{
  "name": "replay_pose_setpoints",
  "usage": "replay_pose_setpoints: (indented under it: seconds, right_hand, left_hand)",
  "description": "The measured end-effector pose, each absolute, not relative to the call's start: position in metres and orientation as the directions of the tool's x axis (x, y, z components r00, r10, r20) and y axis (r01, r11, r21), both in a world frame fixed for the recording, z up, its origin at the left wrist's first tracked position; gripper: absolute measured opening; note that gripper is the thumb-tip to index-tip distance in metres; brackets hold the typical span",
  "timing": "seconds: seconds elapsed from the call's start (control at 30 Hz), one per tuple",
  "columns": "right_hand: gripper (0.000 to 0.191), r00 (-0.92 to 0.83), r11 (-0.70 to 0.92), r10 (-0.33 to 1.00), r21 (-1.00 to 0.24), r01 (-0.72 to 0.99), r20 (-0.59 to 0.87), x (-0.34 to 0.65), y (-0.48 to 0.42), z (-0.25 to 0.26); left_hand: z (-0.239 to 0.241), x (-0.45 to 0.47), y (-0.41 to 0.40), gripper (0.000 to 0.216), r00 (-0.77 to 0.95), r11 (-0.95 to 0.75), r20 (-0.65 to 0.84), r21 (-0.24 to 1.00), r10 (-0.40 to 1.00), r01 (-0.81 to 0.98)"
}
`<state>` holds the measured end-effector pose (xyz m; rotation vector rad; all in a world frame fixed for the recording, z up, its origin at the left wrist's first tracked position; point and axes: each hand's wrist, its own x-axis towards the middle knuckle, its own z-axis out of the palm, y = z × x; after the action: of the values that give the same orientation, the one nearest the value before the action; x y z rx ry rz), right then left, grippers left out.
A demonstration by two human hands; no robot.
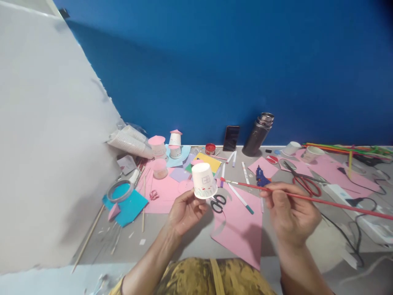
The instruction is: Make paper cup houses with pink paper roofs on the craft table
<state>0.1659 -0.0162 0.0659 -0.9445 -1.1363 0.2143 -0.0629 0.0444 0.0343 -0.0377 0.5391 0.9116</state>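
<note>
My left hand (188, 213) grips an upside-down white paper cup (202, 178) near its rim. A window and green grass strokes with small red marks are drawn on the cup. My right hand (293, 215) pinches a long thin red stick (331, 201). Its red tip, behind which lies a short pale stretch, points left and is close to the cup's right side; whether they touch I cannot tell. Black-handled scissors (218, 203) lie just below the cup. Beyond my right hand is a blue glue gun (262, 177).
Pink paper (239, 229), markers (241, 198) and a tape roll (120, 191) lie on the table. Stacked cups (130, 142), pink-topped cups (175, 139), a phone (231, 138) and a flask (258, 134) line the back. Red-handled scissors (307, 184) and a power strip (359, 211) are at right.
</note>
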Motion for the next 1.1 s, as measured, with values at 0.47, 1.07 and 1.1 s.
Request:
replay_pose_setpoints:
  seconds: [0.47,1.07,1.1]
  right_hand:
    - [0.014,0.473,0.589,0.704,-0.808,0.030,0.531,0.165,-0.028,0.072]
    - [0.012,0.333,0.588,0.767,-0.808,-0.025,0.548,0.147,-0.042,0.078]
    - [0.012,0.330,0.587,0.770,-0.809,-0.026,0.547,0.147,-0.042,0.078]
  left_hand:
    - [0.023,-0.096,0.050,0.030,0.557,0.553,-0.216,0.621,0.802,-0.556]
    - [0.035,-0.092,0.048,0.040,0.560,0.425,-0.053,0.709,0.827,-0.562]
    - [0.035,-0.091,0.047,0.039,0.554,0.421,-0.053,0.711,0.831,-0.563]
